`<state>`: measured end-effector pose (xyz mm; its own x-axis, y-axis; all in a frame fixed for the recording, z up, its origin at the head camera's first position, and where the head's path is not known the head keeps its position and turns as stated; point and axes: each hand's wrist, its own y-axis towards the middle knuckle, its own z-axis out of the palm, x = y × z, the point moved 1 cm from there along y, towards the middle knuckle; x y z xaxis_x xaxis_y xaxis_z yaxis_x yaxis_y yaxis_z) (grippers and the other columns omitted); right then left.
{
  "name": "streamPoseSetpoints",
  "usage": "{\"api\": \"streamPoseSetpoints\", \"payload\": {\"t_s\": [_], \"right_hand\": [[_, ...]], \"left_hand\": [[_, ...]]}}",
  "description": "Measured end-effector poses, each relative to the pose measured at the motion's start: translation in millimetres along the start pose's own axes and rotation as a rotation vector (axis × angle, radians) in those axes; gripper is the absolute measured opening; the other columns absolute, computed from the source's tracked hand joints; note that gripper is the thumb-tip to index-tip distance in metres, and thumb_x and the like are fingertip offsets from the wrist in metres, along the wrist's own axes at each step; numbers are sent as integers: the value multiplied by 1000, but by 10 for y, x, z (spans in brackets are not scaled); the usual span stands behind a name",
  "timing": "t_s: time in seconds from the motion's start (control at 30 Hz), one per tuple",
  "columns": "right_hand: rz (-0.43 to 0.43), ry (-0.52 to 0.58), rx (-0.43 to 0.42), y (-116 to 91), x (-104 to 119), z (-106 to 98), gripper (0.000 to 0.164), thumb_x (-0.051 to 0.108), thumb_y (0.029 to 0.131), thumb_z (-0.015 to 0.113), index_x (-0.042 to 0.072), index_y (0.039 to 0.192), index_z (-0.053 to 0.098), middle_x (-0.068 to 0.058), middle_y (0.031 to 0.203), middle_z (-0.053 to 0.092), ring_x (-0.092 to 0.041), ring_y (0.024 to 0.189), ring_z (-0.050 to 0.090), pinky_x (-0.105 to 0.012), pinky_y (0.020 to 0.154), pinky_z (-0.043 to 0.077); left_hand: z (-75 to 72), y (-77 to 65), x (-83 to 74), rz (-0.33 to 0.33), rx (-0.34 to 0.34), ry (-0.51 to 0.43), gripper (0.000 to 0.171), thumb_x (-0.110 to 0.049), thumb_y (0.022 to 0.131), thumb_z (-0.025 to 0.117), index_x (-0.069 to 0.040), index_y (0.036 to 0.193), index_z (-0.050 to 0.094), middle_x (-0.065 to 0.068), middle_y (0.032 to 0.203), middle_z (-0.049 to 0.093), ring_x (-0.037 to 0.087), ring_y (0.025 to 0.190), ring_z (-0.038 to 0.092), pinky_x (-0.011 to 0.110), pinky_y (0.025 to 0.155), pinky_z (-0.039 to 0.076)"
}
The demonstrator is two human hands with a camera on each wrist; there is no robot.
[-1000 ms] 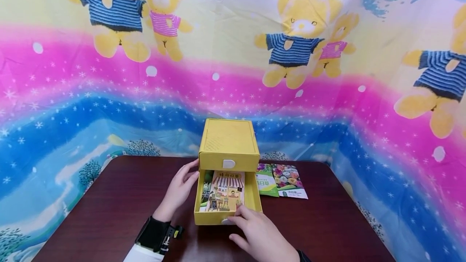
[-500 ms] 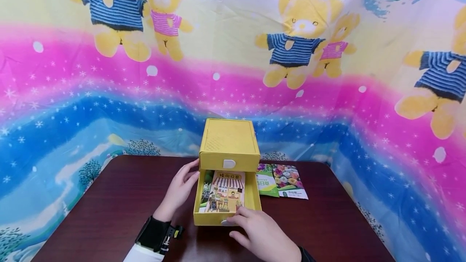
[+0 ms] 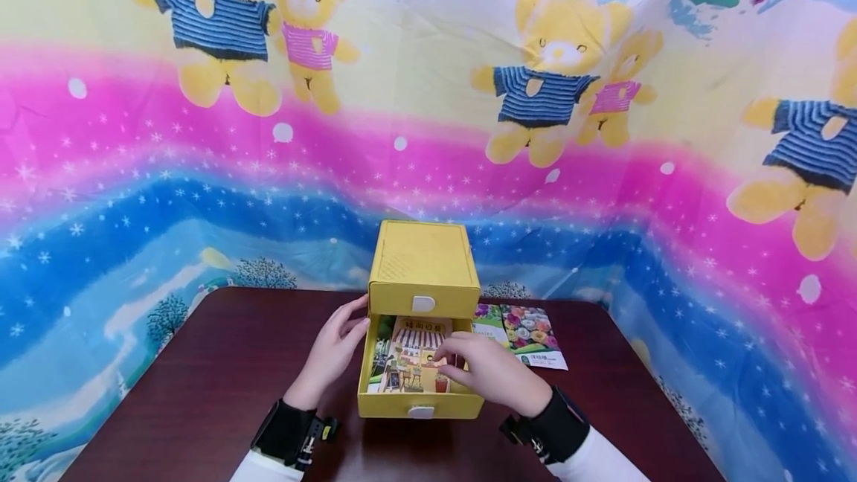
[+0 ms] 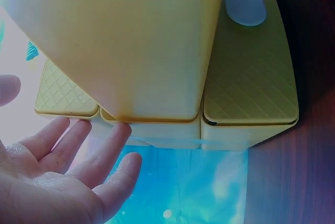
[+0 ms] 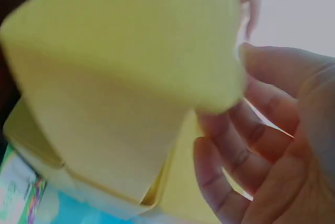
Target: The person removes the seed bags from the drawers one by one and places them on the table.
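A yellow drawer cabinet [image 3: 425, 251] stands on the table, its middle drawer [image 3: 375, 406] pulled out. Inside lies a seed packet [image 3: 410, 363] printed with a striped shop awning, over another green-edged packet [image 3: 379, 355] at the left. My left hand [image 3: 332, 344] rests its fingertips on the cabinet's left side; in the left wrist view its fingers [image 4: 107, 153] are spread and nearly straight. Above the drawer's right part hovers my right hand [image 3: 495, 370], fingers loosely bent and holding nothing. It hides the drawer's right wall. The right wrist view shows those fingers [image 5: 235, 150] close to the drawer's corner.
Two flower-printed packets, one green [image 3: 491, 322] and one with colourful blooms [image 3: 533, 333], lie on the table right of the cabinet. The dark table [image 3: 254, 363] extends to both sides. A bear-patterned cloth [image 3: 428, 132] hangs behind it.
My right hand has left the drawer's front handle and moved up and over the drawer, above the awning packet. The left hand and the drawer look the same.
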<state>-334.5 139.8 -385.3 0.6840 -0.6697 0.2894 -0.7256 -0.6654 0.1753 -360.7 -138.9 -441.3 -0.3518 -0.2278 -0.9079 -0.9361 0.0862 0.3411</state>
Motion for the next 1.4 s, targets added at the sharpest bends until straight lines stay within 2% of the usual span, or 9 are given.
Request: {"api": "streamPoseSetpoints", "payload": {"t_s": [0.13,0.3,0.43,0.6,0.77,0.87,0.97,1.23,1.4], "right_hand": [[-36,-86,33,88,-122,50,17,21,94,75,16,110,75,5,98,68,-9,86,64,-22,72,53],[-92,-120,99,134,-176,83,24,14,89,80,17,112,76,1,103,67,-14,90,66,-22,76,54],[-149,-139,152,157,-166,91,31,13,84,84,20,113,76,3,107,66,-11,91,64,-21,79,53],[-167,-121,192,195,-165,99,33,11,84,84,20,114,76,4,110,67,-9,85,63,-20,75,51],[-180,-130,234,232,-186,136,41,13,81,88,24,118,75,2,130,65,-12,109,65,-26,90,55],[-195,-133,251,246,-185,157,44,11,83,85,26,122,74,0,138,62,-16,122,62,-28,94,55],[-203,-126,263,248,-173,166,47,4,85,82,27,125,73,0,141,61,-17,127,60,-28,95,55],[-215,-93,296,287,-194,209,58,-4,86,77,30,132,69,3,146,58,-17,133,56,-27,96,54],[-216,-108,308,302,-213,240,63,-10,86,74,32,133,68,4,146,58,-16,135,54,-33,102,52]], "left_hand": [[2,-19,0,-3,-7,6,50,-19,106,56,-8,154,44,18,156,42,39,128,58,47,104,50],[7,-26,-19,-7,-5,7,50,-18,106,56,-8,154,44,18,156,42,39,129,58,47,104,51],[8,-18,-21,-5,-14,8,50,-19,106,57,-9,153,45,17,156,43,39,128,58,48,103,51],[10,-17,-16,1,-12,6,50,-20,105,57,-10,153,45,17,156,43,38,129,58,48,103,51],[11,-6,-1,-9,-16,-1,50,-19,105,58,-11,153,46,15,156,44,38,128,58,46,103,52],[10,-10,1,-14,-17,-2,50,-18,105,58,-11,153,46,15,156,43,38,129,58,46,103,52],[10,-16,-3,-12,-14,-5,50,-18,105,58,-11,153,45,16,156,43,38,129,57,46,103,52],[8,-18,2,-9,-18,-3,51,-17,105,58,-9,153,45,16,156,43,38,129,58,45,102,52],[10,-11,7,-16,-20,-7,50,-16,105,59,-10,153,46,16,156,43,38,129,58,45,102,52]]}}
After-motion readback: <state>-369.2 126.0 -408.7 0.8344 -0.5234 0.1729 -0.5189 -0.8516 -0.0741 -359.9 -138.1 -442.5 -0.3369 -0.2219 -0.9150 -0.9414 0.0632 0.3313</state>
